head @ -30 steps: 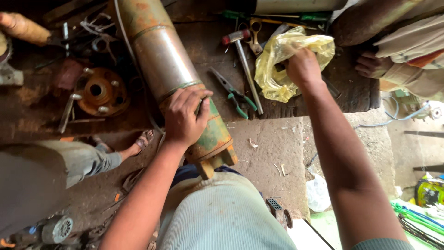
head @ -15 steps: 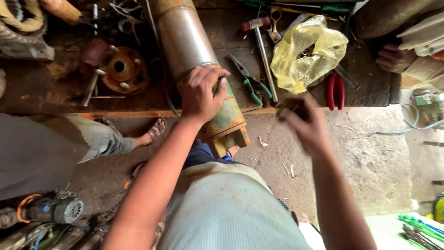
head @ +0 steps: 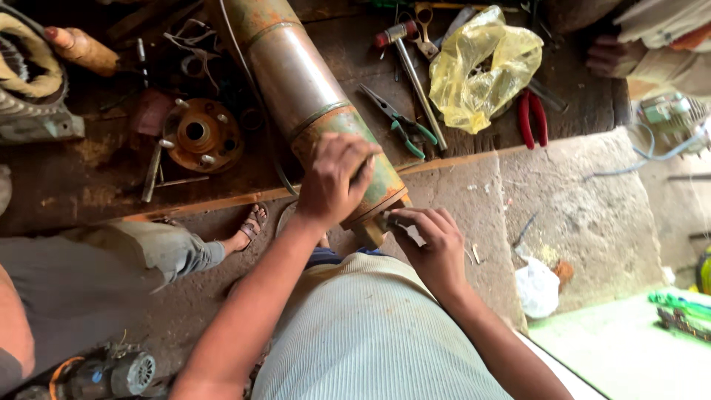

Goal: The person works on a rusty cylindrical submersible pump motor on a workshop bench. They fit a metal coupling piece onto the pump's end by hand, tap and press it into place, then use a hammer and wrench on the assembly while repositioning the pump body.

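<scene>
His left hand (head: 335, 176) grips the rusty green cylinder (head: 326, 111); just below, the right hand (head: 433, 248) pinches at the cylinder's end.

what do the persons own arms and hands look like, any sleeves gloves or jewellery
Both arms are bare from the elbow down, with no sleeves in view. The left hand and the right hand wear no gloves, and no rings, watch or bracelets show. The fingers look smudged with dirt. Between the arms is a pale ribbed shirt on the body.
</scene>
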`<state>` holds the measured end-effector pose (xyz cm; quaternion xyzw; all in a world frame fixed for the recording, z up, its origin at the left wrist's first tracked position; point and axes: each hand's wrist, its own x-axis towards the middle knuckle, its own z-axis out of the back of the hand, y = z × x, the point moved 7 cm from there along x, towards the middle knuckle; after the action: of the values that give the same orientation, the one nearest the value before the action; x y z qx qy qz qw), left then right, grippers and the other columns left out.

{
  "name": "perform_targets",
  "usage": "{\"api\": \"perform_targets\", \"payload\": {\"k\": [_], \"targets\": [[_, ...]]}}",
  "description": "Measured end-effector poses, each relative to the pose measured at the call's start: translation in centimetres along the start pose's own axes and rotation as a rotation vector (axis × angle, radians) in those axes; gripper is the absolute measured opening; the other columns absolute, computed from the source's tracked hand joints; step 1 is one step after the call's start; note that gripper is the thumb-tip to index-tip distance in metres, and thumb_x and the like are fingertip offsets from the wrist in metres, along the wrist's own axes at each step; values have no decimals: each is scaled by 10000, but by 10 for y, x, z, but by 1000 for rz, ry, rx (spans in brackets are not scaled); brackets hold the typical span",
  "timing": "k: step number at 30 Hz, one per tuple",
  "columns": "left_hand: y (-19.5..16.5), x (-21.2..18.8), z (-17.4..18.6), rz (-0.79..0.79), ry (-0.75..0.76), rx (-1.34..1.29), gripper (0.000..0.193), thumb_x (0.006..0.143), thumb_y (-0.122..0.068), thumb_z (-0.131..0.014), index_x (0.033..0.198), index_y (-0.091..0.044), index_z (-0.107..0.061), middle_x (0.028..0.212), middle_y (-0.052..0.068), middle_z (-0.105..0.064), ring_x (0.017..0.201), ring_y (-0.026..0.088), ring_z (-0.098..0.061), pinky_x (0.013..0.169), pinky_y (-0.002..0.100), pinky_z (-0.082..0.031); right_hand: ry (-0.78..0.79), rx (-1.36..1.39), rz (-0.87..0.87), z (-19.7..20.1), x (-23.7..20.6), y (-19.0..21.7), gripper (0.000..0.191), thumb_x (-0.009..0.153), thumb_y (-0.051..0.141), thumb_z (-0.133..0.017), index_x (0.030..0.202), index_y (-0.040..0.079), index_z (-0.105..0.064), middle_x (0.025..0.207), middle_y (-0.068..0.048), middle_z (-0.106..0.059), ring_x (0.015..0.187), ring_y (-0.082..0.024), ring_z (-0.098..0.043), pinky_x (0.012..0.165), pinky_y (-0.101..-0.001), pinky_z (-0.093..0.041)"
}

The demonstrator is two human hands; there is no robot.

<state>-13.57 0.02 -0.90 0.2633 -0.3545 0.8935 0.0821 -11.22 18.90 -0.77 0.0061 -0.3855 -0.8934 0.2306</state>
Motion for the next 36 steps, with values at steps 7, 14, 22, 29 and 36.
{"api": "perform_targets", "payload": {"k": [7,14,22,29,36], "targets": [[-6,-32,31,-20,97,-119,156,966,-142,-717,1121,-136,-702,1124,44,-658,1098,281,-592,989,413,-491,-202,-110,-58,-12,-14,17,282,812,50,-808,1078,117,-744,1089,-19,-762,848,-204,-646,745,-323,-538],[-5,-41,26,-214,197,-76,227,944,-166,-759,1165,-168,-708,1204,13,-624,1204,251,-566,1046,414,-448,-315,-97,-240,-31,-26,15,226,849,114,-835,1061,101,-757,1046,-32,-751,835,-217,-623,696,-328,-513],[-17,-35,1,-375,470,-17,403,828,-226,-763,1221,-163,-697,1388,87,-517,1369,286,-426,1157,457,-328,-327,-166,-296,-40,-32,9,166,937,83,-742,1100,53,-740,1021,-122,-644,946,-302,-634,817,-403,-503],[-20,-29,-18,-352,610,22,414,811,-232,-750,1213,-201,-658,1425,109,-490,1401,300,-383,1191,467,-263,-306,-215,-214,-43,-31,22,286,899,30,-689,1185,25,-682,1092,-154,-603,1001,-350,-614,879,-431,-500],[-4,-28,-10,-279,544,-176,536,940,-198,-661,1448,-154,-496,1429,79,-528,1398,275,-449,1221,467,-291,-324,-232,-285,-47,-28,24,265,943,57,-715,1204,67,-670,1133,-117,-616,1063,-308,-630,915,-416,-520]]}}
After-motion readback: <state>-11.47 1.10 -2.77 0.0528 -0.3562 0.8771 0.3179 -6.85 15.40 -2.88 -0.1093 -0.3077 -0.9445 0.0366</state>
